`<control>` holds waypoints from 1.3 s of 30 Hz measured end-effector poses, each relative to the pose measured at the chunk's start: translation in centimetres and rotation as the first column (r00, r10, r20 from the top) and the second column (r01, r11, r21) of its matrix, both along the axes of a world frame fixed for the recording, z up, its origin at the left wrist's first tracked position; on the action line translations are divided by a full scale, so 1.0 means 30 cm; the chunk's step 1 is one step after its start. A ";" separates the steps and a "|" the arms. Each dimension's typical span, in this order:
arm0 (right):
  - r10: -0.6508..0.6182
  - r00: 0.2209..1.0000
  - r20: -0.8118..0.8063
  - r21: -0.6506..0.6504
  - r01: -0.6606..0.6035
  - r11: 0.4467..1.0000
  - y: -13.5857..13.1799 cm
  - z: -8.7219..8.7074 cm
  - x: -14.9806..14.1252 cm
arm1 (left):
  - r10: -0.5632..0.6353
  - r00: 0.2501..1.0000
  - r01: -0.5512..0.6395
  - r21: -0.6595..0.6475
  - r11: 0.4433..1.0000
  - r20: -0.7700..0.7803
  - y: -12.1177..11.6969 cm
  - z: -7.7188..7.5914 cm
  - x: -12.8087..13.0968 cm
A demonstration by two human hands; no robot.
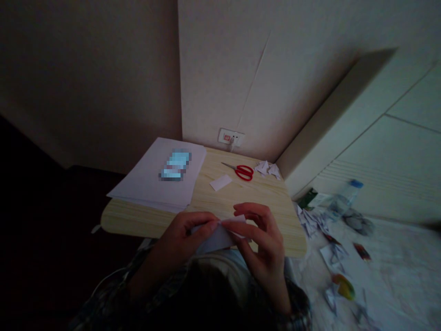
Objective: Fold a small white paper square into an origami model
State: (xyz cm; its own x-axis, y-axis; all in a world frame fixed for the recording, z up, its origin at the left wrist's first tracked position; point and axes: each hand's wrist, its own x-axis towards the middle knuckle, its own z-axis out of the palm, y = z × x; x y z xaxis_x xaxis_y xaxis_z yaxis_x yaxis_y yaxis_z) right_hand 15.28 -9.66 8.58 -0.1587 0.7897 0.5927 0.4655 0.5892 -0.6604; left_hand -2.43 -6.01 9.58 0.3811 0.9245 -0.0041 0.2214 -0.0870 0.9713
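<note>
My left hand (182, 239) and my right hand (263, 243) both pinch a small folded piece of white paper (217, 236), held just above the near edge of a light wooden lap table (206, 195). The fingertips of the two hands meet at the paper's top edge. Farther back on the table lie red-handled scissors (243, 171), a small cut slip of white paper (221, 182) and a few folded paper pieces (268, 168).
A stack of white sheets (151, 184) covers the table's left part. A wall socket (231, 137) sits behind the table. To the right, on a white bed surface (396, 266), lie several folded paper pieces (312, 220), a plastic bottle (342, 198) and small scraps.
</note>
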 end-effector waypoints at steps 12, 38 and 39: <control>0.054 0.988 0.145 0.004 -0.055 0.998 -0.003 -0.001 0.022 | 0.032 0.986 -0.001 -0.184 0.983 0.166 0.006 -0.030 -0.001; -0.054 0.995 -0.079 -0.132 0.043 0.990 0.011 0.002 -0.007 | 0.118 0.992 -0.117 -0.018 0.993 0.054 0.000 -0.012 -0.006; -0.049 0.994 -0.096 -0.150 0.035 0.988 0.015 0.003 -0.011 | 0.116 0.992 -0.116 -0.016 0.993 0.056 -0.002 -0.010 -0.006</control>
State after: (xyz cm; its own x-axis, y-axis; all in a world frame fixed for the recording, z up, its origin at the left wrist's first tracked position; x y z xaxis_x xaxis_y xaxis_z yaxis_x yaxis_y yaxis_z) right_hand 14.96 -9.21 8.68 -0.0699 0.8746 0.4798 0.4157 0.4628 -0.7830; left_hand -2.61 -6.06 9.27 0.2711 0.9625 0.0023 0.1738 -0.0513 0.9834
